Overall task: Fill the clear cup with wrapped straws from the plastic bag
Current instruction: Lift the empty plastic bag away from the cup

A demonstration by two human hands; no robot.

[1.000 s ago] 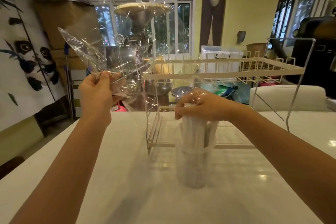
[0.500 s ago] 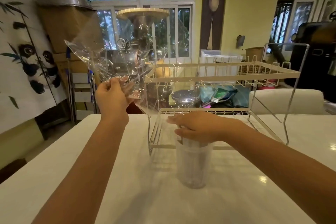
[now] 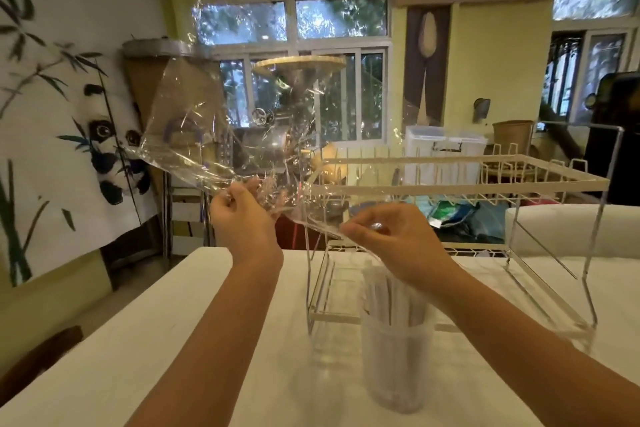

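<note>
A clear cup stands on the white table, and several white wrapped straws stick up out of it. Above and behind the cup both hands hold up a crinkled clear plastic bag, which looks empty. My left hand pinches the bag's lower edge on the left. Just above the straw tops, my right hand pinches the bag's lower right corner.
A white wire dish rack stands on the table right behind the cup, its top tier level with my hands. A white chair back sits beyond the table at the right. A dark chair is at the left edge.
My right hand has lifted off the top of the cup and taken hold of the bag's corner. The straws now stand uncovered in the cup. The bag is spread wider between both hands.
</note>
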